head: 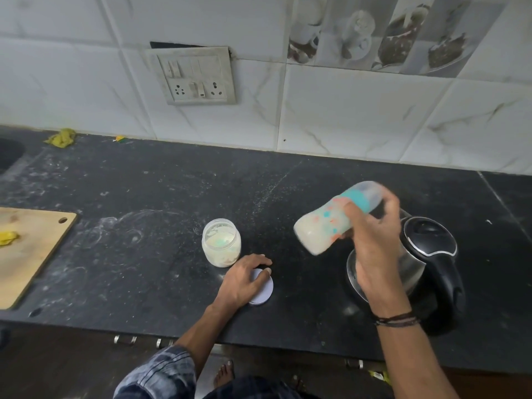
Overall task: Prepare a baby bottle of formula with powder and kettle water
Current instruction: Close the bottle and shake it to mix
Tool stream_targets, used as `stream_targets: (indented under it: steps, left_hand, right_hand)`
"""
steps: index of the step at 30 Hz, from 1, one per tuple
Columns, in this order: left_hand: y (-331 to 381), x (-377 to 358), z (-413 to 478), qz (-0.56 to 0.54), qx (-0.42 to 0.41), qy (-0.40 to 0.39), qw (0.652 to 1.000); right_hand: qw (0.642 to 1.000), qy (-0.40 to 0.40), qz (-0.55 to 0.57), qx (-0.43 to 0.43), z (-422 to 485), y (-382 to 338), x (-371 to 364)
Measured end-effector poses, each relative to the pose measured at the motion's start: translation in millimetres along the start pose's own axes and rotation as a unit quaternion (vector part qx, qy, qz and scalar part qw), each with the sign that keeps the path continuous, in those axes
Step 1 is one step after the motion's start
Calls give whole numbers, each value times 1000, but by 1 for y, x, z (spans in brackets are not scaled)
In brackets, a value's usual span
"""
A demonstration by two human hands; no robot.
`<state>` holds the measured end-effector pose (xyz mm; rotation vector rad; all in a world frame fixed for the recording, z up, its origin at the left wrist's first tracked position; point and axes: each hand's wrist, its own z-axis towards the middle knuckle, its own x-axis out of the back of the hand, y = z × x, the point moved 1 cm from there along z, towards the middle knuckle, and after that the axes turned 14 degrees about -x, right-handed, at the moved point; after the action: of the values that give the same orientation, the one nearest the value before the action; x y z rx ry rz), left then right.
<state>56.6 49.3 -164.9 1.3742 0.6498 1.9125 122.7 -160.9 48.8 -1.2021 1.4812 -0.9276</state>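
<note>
My right hand (374, 226) clamps the tilted, motion-blurred baby bottle (325, 226) above the counter (144, 197), beside the kettle (429, 246). My left hand (244, 276) covers the lid (263, 292) near the open powder jar (221, 243); whether it grips is unclear.

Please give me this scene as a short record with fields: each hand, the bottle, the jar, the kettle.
right hand: grips the baby bottle near its neck
baby bottle: capped, tilted, off the counter, milky liquid inside
left hand: on the jar lid, fingers curled over it
powder jar: open, upright, beside left hand
kettle: on counter, lid closed, partly behind right hand
</note>
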Motion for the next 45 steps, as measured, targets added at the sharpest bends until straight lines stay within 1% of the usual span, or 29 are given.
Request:
stream_targets:
  steps: [1,2,3,6,7,8,10,11,12,15,16,17,19,20,23,24,25,28,29,32,33,34,36,37,38,41,42,43,45]
  left_hand:
    - [-1,0,0,0,0,-2,1000]
    - [-1,0,0,0,1,-4,1000]
    - [-1,0,0,-2,1,-5,1000]
    - [0,0,0,-4,1,-3,1000]
    - [0,0,0,-3,0,-3,1000]
    - [0,0,0,-2,0,-5,1000]
    - [-2,1,-1,-1,-1,-6,1000]
    - [-3,1,-1,-2,-2,-7,1000]
    - [-2,0,-1,-3,-2,-8,1000]
    - [1,1,1,0,-1,-7,1000]
    - [1,1,1,1,-1,-6,1000]
    - [1,1,0,2,-2,-7,1000]
    - [1,1,0,2,-3,-8,1000]
    - [1,2,-1,1,-4,-9,1000]
    - [1,1,0,-3,-5,-5,1000]
    - [1,1,0,-3,-4,-4,1000]
    - [1,1,0,-2,-4,-3,1000]
    - [-1,2,-1,1,-7,-7,1000]
    - [0,2,-1,2,-7,-8,1000]
    - [1,1,0,0,-3,-4,1000]
    - [1,1,0,0,-2,-2,1000]
    - [1,1,0,-1,-1,-2,1000]
    - [0,1,-1,-1,-2,-5,1000]
    - [0,1,-1,-3,-2,-5,1000]
    - [0,1,-1,-5,0,-3,1000]
    - [3,1,-1,-9,0,1,1000]
    - [2,1,-1,-8,-1,1,1000]
    - [2,1,-1,-8,-1,0,1000]
    - [2,3,-2,-8,0,-2,1000]
  right_hand:
    - [999,-34,-42,-2,-1,4,-1]
    - [996,-51,-69,4,-2,5,-1]
    - [997,-40,-63,12,-3,4,0]
    - [997,54,55,28,3,-4,5]
    - [996,61,56,33,3,-6,5]
    - [998,47,34,29,4,-5,5]
    - [997,-34,-74,13,4,-1,3]
    - [992,-57,-112,15,3,-1,3]
    - [991,-55,-120,22,4,-2,4]
    - [999,20,21,25,7,-4,5]
    - [999,30,34,24,8,-3,4]
    - [1000,13,11,18,8,0,2]
    - [996,-47,-68,18,6,8,0]
    - [996,-42,-70,23,4,8,0]
    - [996,50,56,44,6,0,3]
    - [994,63,70,48,6,-1,3]
    - [996,54,56,45,7,-1,3]
    - [996,-40,-80,20,5,9,0]
    - [996,-34,-82,22,5,10,0]
    - [997,52,53,30,6,3,1]
    - [996,61,62,32,6,1,0]
    - [998,44,39,27,6,2,-2]
    - [998,-26,-50,3,3,11,-5]
    - [997,-40,-71,-1,0,14,-5]
    - [998,-29,-61,1,0,14,-4]
    - [996,74,49,28,3,4,1]
    - [994,86,58,33,4,3,3]
    - [996,74,43,28,3,3,3]
    - [999,0,-48,6,-2,7,1]
